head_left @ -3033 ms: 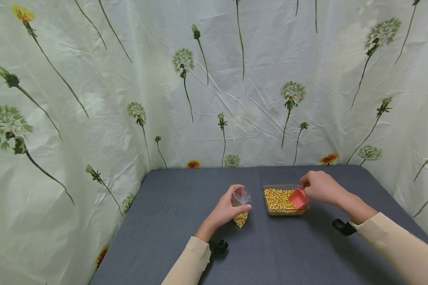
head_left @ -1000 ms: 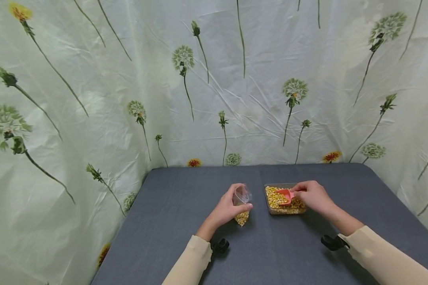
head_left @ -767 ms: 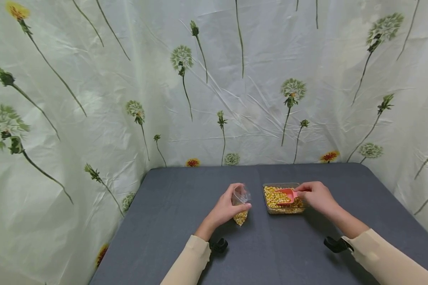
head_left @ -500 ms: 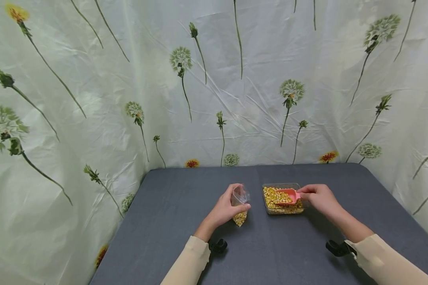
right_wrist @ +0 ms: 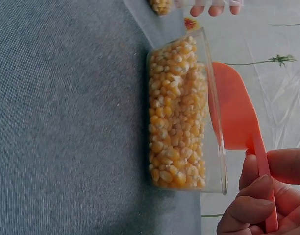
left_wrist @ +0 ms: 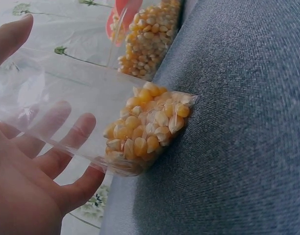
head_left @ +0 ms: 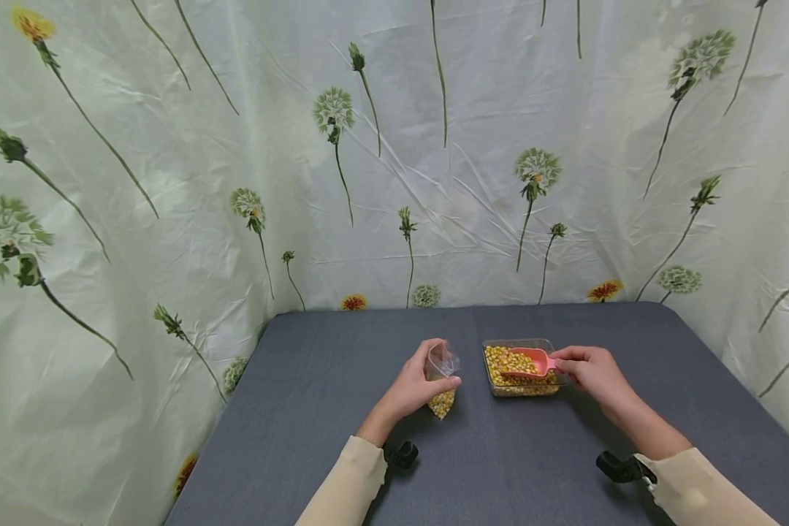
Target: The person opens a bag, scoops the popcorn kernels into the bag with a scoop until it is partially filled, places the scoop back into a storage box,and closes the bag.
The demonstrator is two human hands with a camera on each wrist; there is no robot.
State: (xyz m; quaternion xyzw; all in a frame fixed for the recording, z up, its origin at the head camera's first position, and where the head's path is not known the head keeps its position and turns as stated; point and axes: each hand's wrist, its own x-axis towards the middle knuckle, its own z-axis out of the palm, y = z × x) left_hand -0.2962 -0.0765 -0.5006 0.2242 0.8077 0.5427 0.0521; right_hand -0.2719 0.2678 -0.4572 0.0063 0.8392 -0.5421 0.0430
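Observation:
My left hand point(head_left: 406, 389) holds a clear plastic bag point(left_wrist: 145, 132) upright, thumb on one side and fingers behind it. Corn kernels fill the bag's bottom, which is close over the table, and its mouth gapes. To its right stands a clear rectangular container point(right_wrist: 214, 166) well filled with corn kernels point(right_wrist: 177, 132). With thumb and fingers, my right hand point(head_left: 597, 378) pinches the handle of a coral-pink scoop point(head_left: 536, 361). The scoop lies nearly level over the container, kernels in its bowl; the right wrist view shows its underside at the container's rim.
A dark grey cloth covers the table point(head_left: 329, 380). Behind it hangs a pale curtain point(head_left: 381, 183) printed with dandelions. Black wrist straps point(head_left: 402, 454) sit at both cuffs.
Three seconds ago the scoop was tipped down into the kernels at the container's right; now it is level with kernels in it. My right hand has lately drawn slightly nearer me. The left stays put.

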